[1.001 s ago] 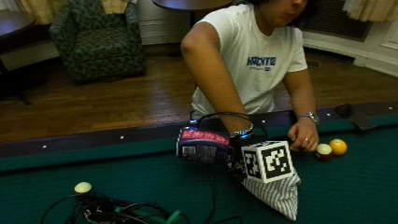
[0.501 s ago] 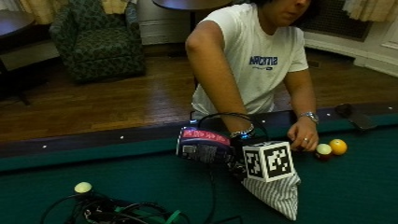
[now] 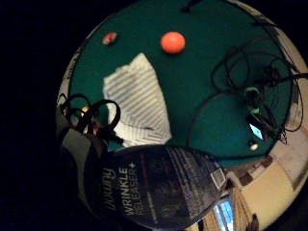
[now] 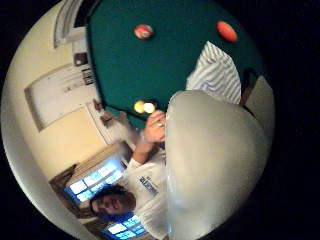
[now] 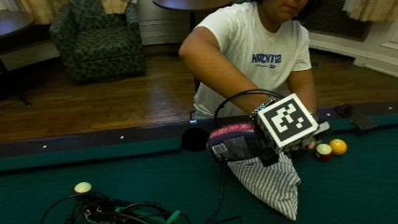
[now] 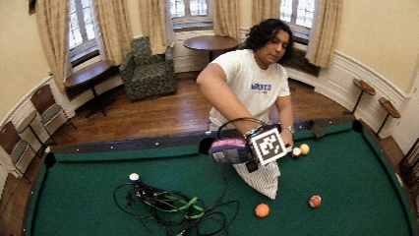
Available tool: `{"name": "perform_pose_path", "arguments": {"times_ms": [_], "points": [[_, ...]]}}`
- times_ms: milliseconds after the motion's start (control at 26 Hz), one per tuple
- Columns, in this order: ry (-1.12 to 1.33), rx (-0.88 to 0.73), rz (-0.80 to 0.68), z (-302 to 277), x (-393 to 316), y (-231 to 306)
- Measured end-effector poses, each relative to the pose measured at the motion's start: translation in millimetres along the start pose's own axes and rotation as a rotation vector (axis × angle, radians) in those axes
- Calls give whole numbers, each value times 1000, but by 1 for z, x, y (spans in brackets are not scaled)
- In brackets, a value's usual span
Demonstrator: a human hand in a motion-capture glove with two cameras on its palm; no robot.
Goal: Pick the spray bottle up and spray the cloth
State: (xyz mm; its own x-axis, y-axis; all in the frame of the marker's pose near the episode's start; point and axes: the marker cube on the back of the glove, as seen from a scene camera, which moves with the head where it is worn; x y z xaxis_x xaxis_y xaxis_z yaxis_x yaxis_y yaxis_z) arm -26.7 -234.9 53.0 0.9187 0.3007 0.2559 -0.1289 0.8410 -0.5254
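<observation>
so the gloved right hand (image 5: pixel 273 140) is wrapped around the spray bottle (image 5: pixel 233 143), holding it up off the pool table (image 5: pixel 143 179) right above the striped cloth (image 5: pixel 267 184). bare left hand (image 5: pixel 311 142) rests beside two balls (image 5: pixel 330 148) near the rail

I see a green pool table (image 6: pixel 98 196); orange ball (image 6: pixel 262 210) and red ball (image 6: pixel 314 201) near each other; white ball (image 6: pixel 134 176) beside tangled cables (image 6: pixel 173 206); armchair (image 6: pixel 149 69) behind.
</observation>
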Motion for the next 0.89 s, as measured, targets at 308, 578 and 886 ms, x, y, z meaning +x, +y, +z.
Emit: {"name": "perform_pose_path", "arguments": {"times_ms": [308, 578, 886], "points": [[-304, 163, -252, -34, -67, 2], [-557, 220, -454, -17, -125, 0], [-713, 266, -597, 7, -159, -9]]}}
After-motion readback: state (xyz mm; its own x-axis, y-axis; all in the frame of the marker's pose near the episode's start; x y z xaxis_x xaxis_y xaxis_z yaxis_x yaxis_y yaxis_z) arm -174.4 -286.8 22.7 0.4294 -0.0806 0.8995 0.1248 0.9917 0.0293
